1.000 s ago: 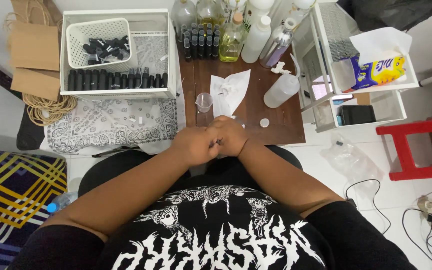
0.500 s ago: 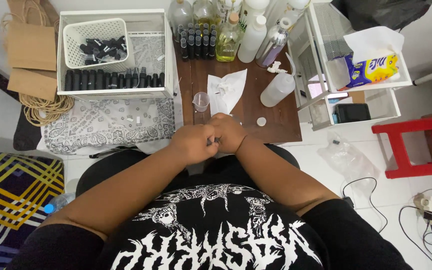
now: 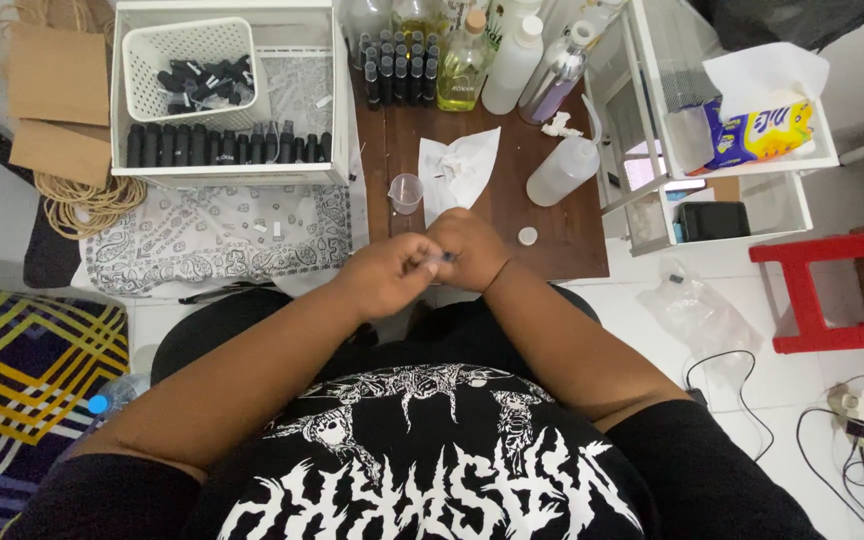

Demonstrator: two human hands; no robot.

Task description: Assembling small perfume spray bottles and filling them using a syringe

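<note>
My left hand [image 3: 387, 275] and my right hand [image 3: 469, 248] meet at the near edge of a small brown table [image 3: 572, 230], fingers closed together on a small dark object [image 3: 444, 258], mostly hidden between them. Just beyond my hands stand a small clear measuring cup [image 3: 405, 192] and a crumpled white tissue [image 3: 459, 170]. A white bottle lies on its side [image 3: 562, 172], and a small white cap [image 3: 527, 236] rests near my right wrist.
Rows of small dark vials [image 3: 400, 60] and taller bottles [image 3: 512, 50] stand at the table's back. A white crate [image 3: 222, 172] with a basket [image 3: 190, 70] and black vials sits left. A patterned cloth [image 3: 212, 235], white shelf [image 3: 742, 165], red stool [image 3: 832, 290].
My hands stay joined on the small object, shifting only slightly; the view has drifted a little.
</note>
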